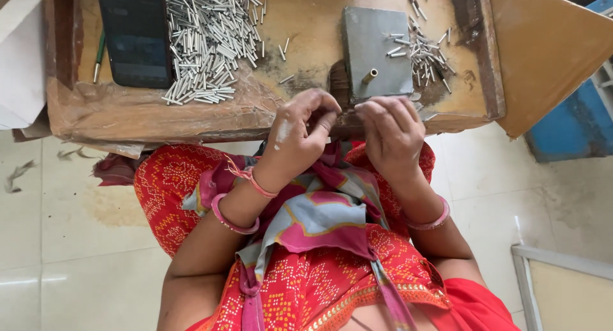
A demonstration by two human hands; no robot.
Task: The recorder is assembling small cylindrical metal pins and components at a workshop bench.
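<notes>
Both grips are curled together at the near edge of the cardboard-covered surface (pixel 306 24); what they pinch I cannot tell. The right hand (pixel 391 134) is nearer the grey metal block (pixel 377 53), whose upright brass peg (pixel 369 76) stands just beyond its fingertips; the left hand (pixel 300 136) lies beside it.

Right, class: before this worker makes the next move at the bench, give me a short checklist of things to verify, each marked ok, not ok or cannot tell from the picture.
1. Stock within reach: big pile of small metal tubes lies on the wooden bench. Ok.
2. Grey metal block sits flat, brass pin standing up from it. Ok.
3. Left hand has a piece pinched: fingers curled shut, contents hidden. Cannot tell.
4. Right hand placed at the block's near edge: fingers touch it. Ok.
5. Block top free of loose pieces: a few tubes from the smaller scatter lie on it. Not ok.
6. Dark phone clear of the pile: tubes lie against its edge. Not ok.
</notes>
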